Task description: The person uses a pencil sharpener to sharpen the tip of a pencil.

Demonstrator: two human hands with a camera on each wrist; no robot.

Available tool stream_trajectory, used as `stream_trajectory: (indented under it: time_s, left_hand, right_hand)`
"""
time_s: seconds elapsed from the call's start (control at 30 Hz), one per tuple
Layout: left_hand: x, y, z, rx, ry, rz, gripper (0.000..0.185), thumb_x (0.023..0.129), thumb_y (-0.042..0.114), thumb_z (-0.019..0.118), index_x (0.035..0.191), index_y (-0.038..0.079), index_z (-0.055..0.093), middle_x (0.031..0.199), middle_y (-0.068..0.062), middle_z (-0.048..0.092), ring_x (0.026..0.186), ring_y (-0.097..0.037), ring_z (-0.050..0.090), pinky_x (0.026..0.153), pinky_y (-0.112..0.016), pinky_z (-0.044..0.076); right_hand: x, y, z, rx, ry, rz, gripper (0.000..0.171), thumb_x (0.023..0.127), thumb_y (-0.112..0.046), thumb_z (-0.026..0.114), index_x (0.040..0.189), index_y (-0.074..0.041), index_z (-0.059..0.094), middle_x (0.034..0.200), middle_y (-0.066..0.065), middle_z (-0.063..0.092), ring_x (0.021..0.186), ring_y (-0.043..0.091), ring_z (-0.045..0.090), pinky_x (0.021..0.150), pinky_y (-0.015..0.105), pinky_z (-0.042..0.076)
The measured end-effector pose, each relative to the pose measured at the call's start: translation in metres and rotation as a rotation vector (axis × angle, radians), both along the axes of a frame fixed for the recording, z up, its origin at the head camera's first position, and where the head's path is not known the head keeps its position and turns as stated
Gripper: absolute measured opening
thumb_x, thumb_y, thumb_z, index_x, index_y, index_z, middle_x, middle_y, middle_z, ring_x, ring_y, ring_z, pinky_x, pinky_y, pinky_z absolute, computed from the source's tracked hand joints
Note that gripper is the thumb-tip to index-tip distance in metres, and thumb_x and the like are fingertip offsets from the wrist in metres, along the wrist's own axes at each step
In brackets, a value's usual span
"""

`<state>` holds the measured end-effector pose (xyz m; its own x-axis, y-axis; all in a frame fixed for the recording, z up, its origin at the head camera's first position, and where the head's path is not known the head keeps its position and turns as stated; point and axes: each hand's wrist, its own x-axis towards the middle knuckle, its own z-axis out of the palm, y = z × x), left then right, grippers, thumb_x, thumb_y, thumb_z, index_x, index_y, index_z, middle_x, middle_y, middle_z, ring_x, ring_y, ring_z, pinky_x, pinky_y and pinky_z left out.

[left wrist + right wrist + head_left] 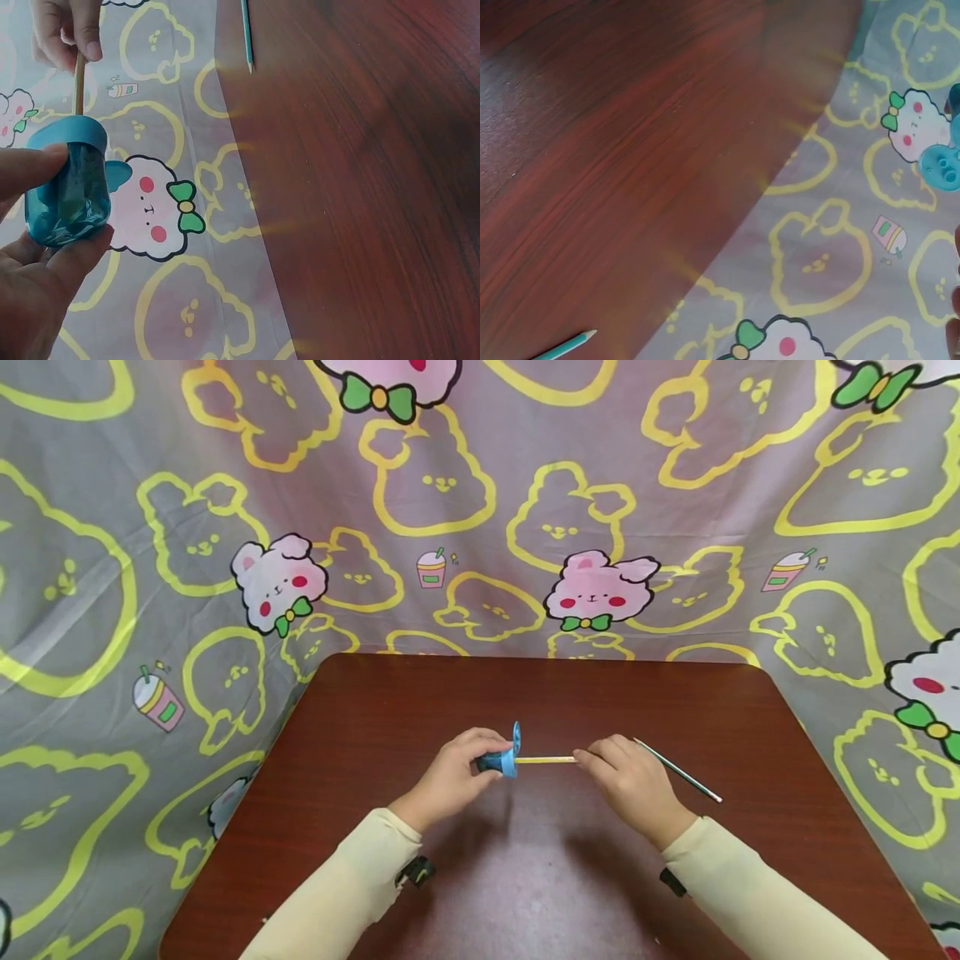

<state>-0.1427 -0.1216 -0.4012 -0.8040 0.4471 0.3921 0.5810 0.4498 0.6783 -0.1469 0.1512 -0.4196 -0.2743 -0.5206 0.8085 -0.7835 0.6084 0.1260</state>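
My left hand (459, 770) grips a blue pencil sharpener (71, 184) with a see-through body, its round flip lid (517, 737) standing open. A yellow pencil (546, 760) runs sideways from the sharpener's top, one end inside it. The pencil's other end is pinched between the thumb and fingers of my right hand (626, 777). In the left wrist view, shavings show through the sharpener's blue body. The right wrist view catches only the lid and a few fingertips (955, 330) at its right edge.
A green pencil (678, 770) lies on the dark red-brown table (420, 693), just right of my right hand. Curtains (480, 485) with cartoon bears and rabbits hang behind the table and along both sides.
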Motion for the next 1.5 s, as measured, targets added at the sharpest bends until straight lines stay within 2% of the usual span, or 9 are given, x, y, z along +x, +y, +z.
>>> stream_trajectory:
  time_s: [0.2,0.27,0.53,0.67,0.9,1.03,1.2,1.33,1.5]
  left_hand:
    - [0.000,0.002,-0.004,-0.075,0.094,-0.020,0.039,0.077,-0.007,0.076,0.115,0.002,0.069,0.114,-0.010,0.062,0.101,-0.023,0.058,0.067,-0.021,0.051]
    - [0.000,0.003,-0.005,-0.110,0.137,-0.028,0.040,0.077,-0.006,0.076,0.115,0.002,0.069,0.114,-0.010,0.062,0.104,-0.024,0.057,0.069,-0.020,0.051]
    - [0.001,0.003,-0.008,-0.150,0.321,-0.061,0.041,0.076,-0.005,0.077,0.116,0.004,0.070,0.115,-0.010,0.062,0.108,-0.024,0.057,0.083,-0.025,0.052]
    - [0.001,0.004,-0.009,-0.159,0.357,-0.074,0.040,0.077,-0.004,0.077,0.116,0.005,0.070,0.115,-0.010,0.062,0.109,-0.025,0.057,0.088,-0.027,0.051]
    - [-0.001,0.002,-0.010,-0.150,0.268,-0.041,0.041,0.077,-0.004,0.077,0.116,0.005,0.070,0.116,-0.011,0.062,0.108,-0.024,0.057,0.078,-0.024,0.052]
    - [-0.002,0.001,-0.009,-0.133,0.221,-0.028,0.041,0.078,-0.004,0.076,0.118,0.005,0.069,0.116,-0.011,0.061,0.107,-0.024,0.056,0.070,-0.020,0.052]
    - [-0.001,0.000,-0.005,-0.100,0.164,-0.017,0.039,0.079,-0.004,0.075,0.117,0.005,0.070,0.116,-0.011,0.062,0.106,-0.024,0.057,0.069,-0.023,0.054]
    - [-0.001,0.000,-0.003,-0.057,0.106,0.002,0.038,0.078,-0.004,0.077,0.115,0.004,0.070,0.116,-0.010,0.062,0.104,-0.023,0.058,0.069,-0.022,0.052]
    - [-0.001,0.001,-0.001,-0.010,0.046,0.004,0.038,0.077,-0.005,0.077,0.113,0.004,0.071,0.114,-0.009,0.062,0.096,-0.021,0.061,0.066,-0.021,0.050]
  right_hand:
    - [0.001,0.002,0.002,0.008,-0.212,-0.030,0.005,0.081,-0.009,0.073,0.084,-0.006,0.074,0.075,0.001,0.057,0.065,0.018,0.054,0.052,0.031,0.046]
    - [0.001,0.003,0.006,0.017,-0.330,-0.038,0.012,0.071,-0.005,0.080,0.081,-0.008,0.075,0.072,-0.003,0.057,0.064,0.015,0.055,0.053,0.029,0.047]
    - [-0.011,0.012,0.026,-0.020,-1.216,0.013,0.008,0.083,-0.012,0.074,0.089,-0.007,0.077,0.084,-0.001,0.070,0.074,0.010,0.058,0.062,0.028,0.049]
    - [-0.019,0.016,0.029,-0.045,-1.420,0.040,0.009,0.085,-0.011,0.072,0.090,-0.004,0.076,0.087,0.005,0.071,0.076,0.016,0.057,0.063,0.032,0.049]
    - [-0.013,0.009,0.025,0.039,-1.180,-0.105,0.026,0.087,-0.024,0.072,0.108,-0.009,0.073,0.098,-0.002,0.068,0.089,0.015,0.061,0.075,0.034,0.051]
    - [-0.004,0.003,0.022,0.048,-0.888,-0.150,0.043,0.082,-0.029,0.077,0.120,-0.011,0.069,0.107,0.003,0.065,0.097,0.021,0.061,0.080,0.041,0.052]
    - [0.000,0.003,0.013,0.046,-0.458,-0.086,0.043,0.071,-0.020,0.085,0.110,-0.008,0.072,0.102,0.006,0.065,0.093,0.023,0.062,0.074,0.039,0.053]
    - [-0.001,0.004,0.005,0.039,-0.246,-0.018,0.025,0.090,-0.026,0.069,0.104,-0.005,0.073,0.096,0.007,0.065,0.086,0.024,0.062,0.068,0.039,0.053]
    - [-0.003,0.003,-0.003,0.030,-0.037,0.003,0.032,0.103,-0.016,0.043,0.098,-0.004,0.072,0.087,0.006,0.063,0.075,0.022,0.060,0.055,0.036,0.048]
